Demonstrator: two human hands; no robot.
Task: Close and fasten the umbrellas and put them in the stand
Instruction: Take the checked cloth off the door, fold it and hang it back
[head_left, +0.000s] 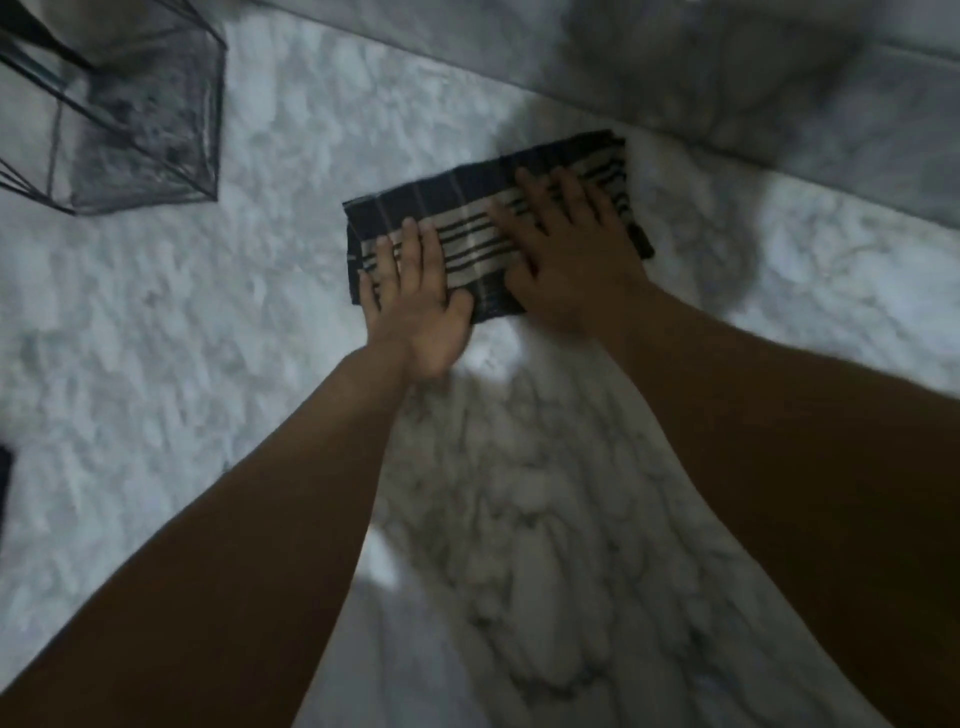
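Umbrella fabric (483, 228), plaid in dark navy and beige with thin stripes, is lying flattened into a rough rectangle on the white, grey-veined marble floor (260, 322), a little right of centre and toward the far side of the scene. You are pressing both palms down on it. Your left hand (415, 291) is resting on the near left portion of the cloth, fingers straight and close together, thumb spread out to the right along the near edge. Your right hand (566, 244) is lying on the right portion, fingers straight and slightly spread, pointing toward the far left; neither hand is curling around or pinching anything. The cloth is looking soft and creased, with pleat lines running across its width, and its far right end is fanning out into folds. No handle, shaft or strap is showing, and motion blur is softening the whole picture.

At the far left, well apart from the fabric, the stand (135, 114) is sitting on the floor: a boxy frame of thin dark metal rods with translucent smoky panels, angular in shape. Along the far right, a raised marble step (675, 78) is running diagonally, its surface the same veined stone. No brand, label or writing is readable anywhere.
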